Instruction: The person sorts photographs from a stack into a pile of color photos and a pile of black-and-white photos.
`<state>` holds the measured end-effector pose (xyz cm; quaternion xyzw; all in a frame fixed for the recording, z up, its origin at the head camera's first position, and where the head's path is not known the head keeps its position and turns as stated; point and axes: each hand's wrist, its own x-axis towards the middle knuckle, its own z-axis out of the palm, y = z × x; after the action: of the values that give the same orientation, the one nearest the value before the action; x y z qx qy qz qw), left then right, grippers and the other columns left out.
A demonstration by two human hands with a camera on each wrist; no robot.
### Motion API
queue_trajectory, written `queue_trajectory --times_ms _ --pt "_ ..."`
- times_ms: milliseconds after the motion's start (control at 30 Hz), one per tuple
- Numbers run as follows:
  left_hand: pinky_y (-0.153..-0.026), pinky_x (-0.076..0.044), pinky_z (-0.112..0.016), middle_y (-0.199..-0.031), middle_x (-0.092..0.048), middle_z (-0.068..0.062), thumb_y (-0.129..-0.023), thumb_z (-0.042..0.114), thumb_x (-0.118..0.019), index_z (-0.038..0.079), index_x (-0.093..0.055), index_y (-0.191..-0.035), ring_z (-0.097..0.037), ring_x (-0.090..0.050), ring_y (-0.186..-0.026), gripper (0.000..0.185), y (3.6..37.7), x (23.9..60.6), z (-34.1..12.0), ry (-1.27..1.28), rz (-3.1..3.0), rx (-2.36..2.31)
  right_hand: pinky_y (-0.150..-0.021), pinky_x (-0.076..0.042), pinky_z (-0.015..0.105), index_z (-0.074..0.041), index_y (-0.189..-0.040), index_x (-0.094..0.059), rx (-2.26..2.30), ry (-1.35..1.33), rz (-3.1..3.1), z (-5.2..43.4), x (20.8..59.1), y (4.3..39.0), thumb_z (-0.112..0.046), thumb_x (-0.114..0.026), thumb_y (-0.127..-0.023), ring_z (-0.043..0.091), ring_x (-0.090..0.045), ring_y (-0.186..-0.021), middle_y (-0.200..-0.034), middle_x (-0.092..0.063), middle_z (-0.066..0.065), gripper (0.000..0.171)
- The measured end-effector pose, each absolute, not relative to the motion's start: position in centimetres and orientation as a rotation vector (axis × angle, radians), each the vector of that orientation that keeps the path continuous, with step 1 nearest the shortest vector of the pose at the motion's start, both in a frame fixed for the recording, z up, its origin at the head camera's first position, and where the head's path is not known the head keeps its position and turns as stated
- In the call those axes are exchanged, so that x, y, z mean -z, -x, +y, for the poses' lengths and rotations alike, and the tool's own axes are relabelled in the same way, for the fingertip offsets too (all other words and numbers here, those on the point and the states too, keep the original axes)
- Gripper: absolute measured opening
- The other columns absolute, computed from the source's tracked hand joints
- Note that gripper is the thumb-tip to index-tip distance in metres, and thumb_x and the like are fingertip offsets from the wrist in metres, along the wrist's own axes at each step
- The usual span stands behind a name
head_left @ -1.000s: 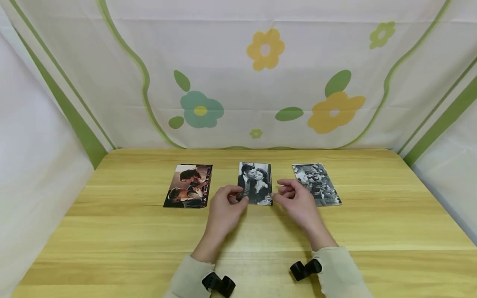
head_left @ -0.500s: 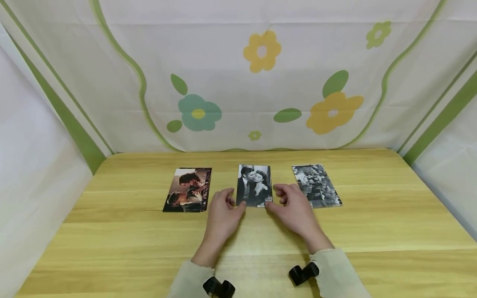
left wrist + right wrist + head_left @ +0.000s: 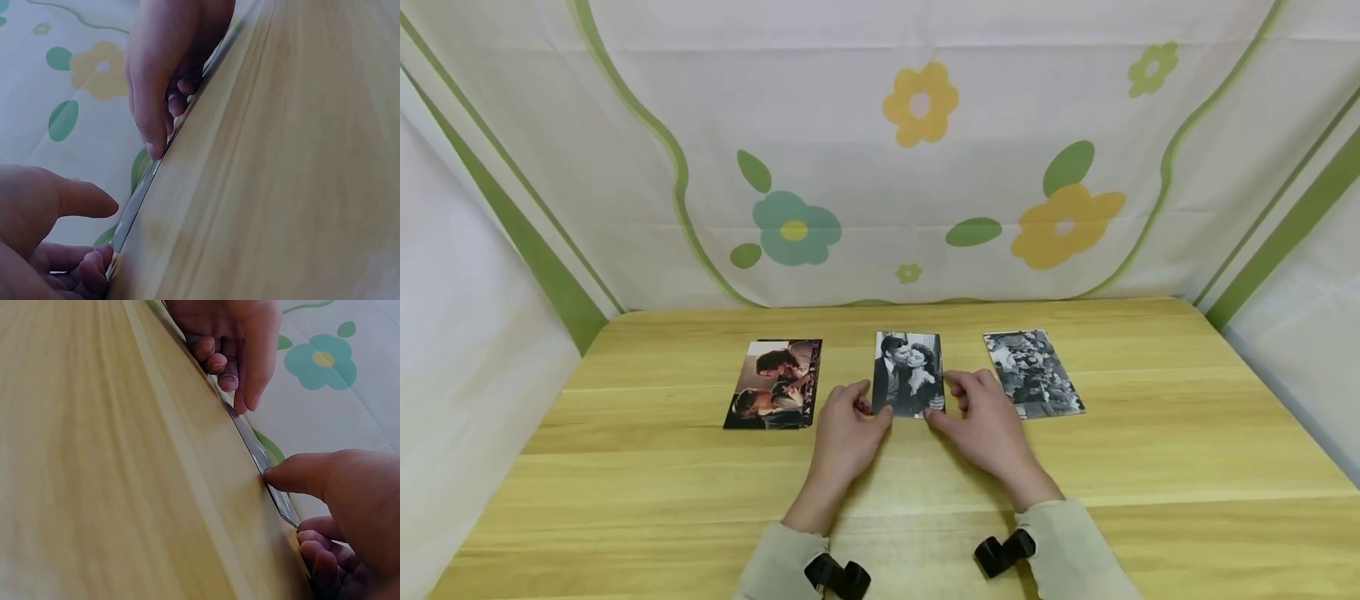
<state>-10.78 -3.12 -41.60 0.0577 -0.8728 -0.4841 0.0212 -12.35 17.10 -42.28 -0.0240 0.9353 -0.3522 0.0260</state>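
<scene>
On the table point(image 3: 1150, 467), both hands grasp the middle photo point(image 3: 908, 375): left hand point(image 3: 847, 429) pinching its 7 o'clock corner, right hand point(image 3: 985, 425) its 5 o'clock corner

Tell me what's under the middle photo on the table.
The middle photo lies flat on the wooden table. The left hand and right hand touch its near corners, covering them. Nothing shows beneath it; the photo itself hides that spot.

A black-and-white photo of an embracing couple point(image 3: 907, 374) lies flat and upright on the worktop point(image 3: 1150, 450), midway along its far edge.
</scene>
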Motion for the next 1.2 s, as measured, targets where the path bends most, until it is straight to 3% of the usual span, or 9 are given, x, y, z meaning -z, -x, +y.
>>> queue_trajectory --times_ms 467,833,1200 --pt "-0.068 -0.043 -0.028 -0.096 -0.064 -0.011 -0.088 0.011 -0.082 -0.007 -0.066 -0.140 -0.016 -0.052 -0.075 0.057 10.73 41.80 -3.11 -0.168 -2.688 1.494 -0.080 -0.045 0.034 -0.016 -0.151 -0.062 1.053 0.099 2.928 16.90 42.41 12.41 -0.042 -0.081 -0.093 0.018 -0.056 -0.096 -0.117 -0.062 0.004 0.067" --pt "-0.068 -0.045 -0.027 -0.097 -0.066 -0.010 -0.089 0.009 -0.081 -0.003 -0.070 -0.137 -0.016 -0.054 -0.077 0.051 10.80 41.88 -3.10 -0.203 -2.665 1.541 -0.076 -0.040 0.032 -0.012 -0.151 -0.061 1.022 0.094 2.967 16.45 42.80 12.42 -0.044 -0.081 -0.092 0.018 -0.048 -0.087 -0.109 -0.057 0.004 0.070" --pt "-0.067 -0.046 -0.025 -0.094 -0.066 -0.011 -0.089 -0.001 -0.076 -0.003 -0.077 -0.124 -0.015 -0.055 -0.074 0.035 10.73 42.16 -2.24 -0.293 -2.510 1.593 -0.075 -0.038 0.032 -0.012 -0.150 -0.062 1.029 0.087 2.991 16.27 42.64 12.39 -0.047 -0.080 -0.095 0.018 -0.047 -0.085 -0.106 -0.057 0.004 0.067"
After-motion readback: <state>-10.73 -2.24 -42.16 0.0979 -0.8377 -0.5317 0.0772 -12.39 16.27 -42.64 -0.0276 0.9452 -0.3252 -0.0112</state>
